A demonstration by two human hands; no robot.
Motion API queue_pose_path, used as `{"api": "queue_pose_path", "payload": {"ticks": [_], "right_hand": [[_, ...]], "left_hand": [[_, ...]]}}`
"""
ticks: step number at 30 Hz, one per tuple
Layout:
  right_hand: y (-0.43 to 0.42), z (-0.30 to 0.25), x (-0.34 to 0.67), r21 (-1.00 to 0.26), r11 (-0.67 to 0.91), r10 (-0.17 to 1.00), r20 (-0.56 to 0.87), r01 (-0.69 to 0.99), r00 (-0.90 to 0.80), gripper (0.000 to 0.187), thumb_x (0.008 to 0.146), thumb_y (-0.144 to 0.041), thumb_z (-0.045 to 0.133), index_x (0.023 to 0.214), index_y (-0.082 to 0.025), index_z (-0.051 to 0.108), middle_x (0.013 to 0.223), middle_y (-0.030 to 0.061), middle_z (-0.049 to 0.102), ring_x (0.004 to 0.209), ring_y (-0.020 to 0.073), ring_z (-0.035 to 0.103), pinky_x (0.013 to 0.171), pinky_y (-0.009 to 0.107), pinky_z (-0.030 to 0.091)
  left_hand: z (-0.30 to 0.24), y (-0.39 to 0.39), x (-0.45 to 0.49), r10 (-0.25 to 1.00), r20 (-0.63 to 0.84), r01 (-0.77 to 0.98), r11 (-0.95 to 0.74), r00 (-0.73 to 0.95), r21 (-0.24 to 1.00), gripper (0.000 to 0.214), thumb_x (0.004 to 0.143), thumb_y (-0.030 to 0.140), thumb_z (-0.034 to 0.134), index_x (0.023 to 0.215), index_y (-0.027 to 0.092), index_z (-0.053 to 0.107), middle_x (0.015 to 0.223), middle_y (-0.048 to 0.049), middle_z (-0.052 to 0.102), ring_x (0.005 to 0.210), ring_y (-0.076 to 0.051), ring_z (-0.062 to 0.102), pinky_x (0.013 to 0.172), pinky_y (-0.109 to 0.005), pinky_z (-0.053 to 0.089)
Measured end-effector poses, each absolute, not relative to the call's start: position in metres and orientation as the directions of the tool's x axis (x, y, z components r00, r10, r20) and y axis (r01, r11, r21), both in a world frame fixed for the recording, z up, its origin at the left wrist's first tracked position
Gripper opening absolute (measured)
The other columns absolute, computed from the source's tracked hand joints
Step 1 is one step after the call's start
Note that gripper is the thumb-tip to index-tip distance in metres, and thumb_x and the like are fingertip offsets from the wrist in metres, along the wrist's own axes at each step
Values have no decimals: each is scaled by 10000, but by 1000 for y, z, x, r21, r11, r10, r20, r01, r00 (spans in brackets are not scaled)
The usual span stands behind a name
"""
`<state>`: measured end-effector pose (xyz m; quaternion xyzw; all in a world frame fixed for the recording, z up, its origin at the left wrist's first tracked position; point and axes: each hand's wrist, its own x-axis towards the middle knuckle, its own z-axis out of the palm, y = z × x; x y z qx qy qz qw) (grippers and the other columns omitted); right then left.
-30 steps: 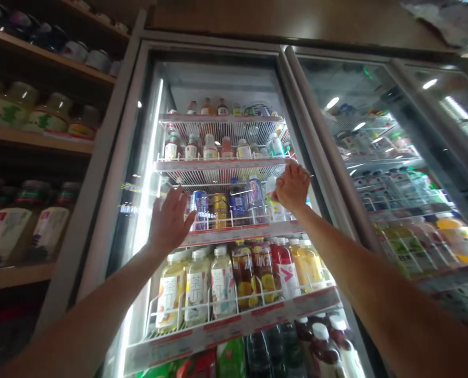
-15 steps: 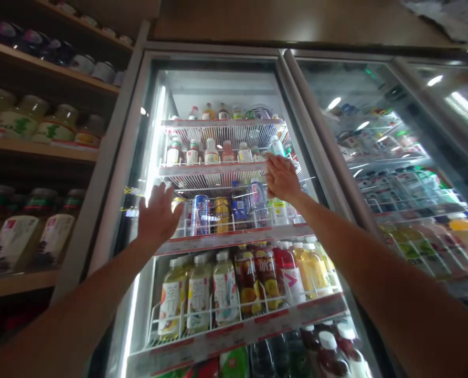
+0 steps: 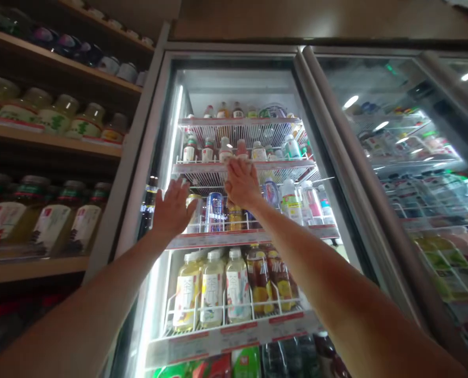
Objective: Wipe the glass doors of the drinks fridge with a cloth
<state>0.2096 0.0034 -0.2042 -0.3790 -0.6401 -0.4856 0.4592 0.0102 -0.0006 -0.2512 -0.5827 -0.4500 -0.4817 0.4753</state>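
Note:
A lit glass-door drinks cooler (image 3: 234, 89) fills the middle of the view, with wire shelves of bottles and cans. My right hand (image 3: 242, 184) is raised at the front edge of a wire shelf (image 3: 285, 166), with its fingers near a bottle with a pink cap (image 3: 241, 148). It holds nothing. My left hand (image 3: 173, 210) is raised lower and to the left, with spread fingers, next to a silver-blue can (image 3: 214, 212). A gold can (image 3: 235, 218) is partly hidden behind my right wrist. I cannot tell whether my hands touch the glass or reach inside.
Wooden shelves (image 3: 56, 144) with large glass jars stand to the left of the cooler. A second glass-door cooler (image 3: 403, 152) stands to the right. Pale tea bottles (image 3: 212, 289) stand in a wire rack below my arms.
My right hand has moved left across the shelves, closer to my left hand. The view has shifted, so the cooler sits further right in the frame.

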Motion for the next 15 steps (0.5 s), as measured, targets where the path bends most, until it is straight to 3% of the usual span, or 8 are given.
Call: {"api": "queue_pose_path", "payload": {"ticks": [4,7,10,15], "right_hand": [[2,-223,168,481,289,29,860,828,-510,558,871,-310,339,1405,-148,322,1513,43,251,1415,232,112,1147,509,98],[2,-228,172,512,295,5,844,807,-537,543,876,-308,337,1399,-166,335,1509,36,263,1410,222,140,1145,505,92],[2,-226,208,371,270,6,922,889,-387,537,866,-294,342,1391,-178,356,1497,40,293,1401,239,169,1135,514,115],[0,-221,297,-49,186,-48,997,981,59,535,863,-278,309,1370,-124,377,1476,82,326,1376,276,212,1117,525,153]], "left_hand": [[-253,-6,-5,54,993,989,-106,108,-102,598,879,410,227,1371,98,361,1481,-154,288,1383,-292,227,1094,-551,186],[-255,-10,-7,68,992,991,-91,103,-97,592,881,407,233,1372,101,361,1481,-150,290,1381,-288,232,1098,-543,184],[-257,-12,-4,87,989,989,-91,122,-114,584,885,406,237,1375,111,355,1486,-145,282,1386,-283,218,1097,-541,191],[-265,-12,-8,99,990,989,-113,103,-92,566,889,391,259,1373,115,357,1484,-143,286,1387,-271,222,1105,-522,192]]}}
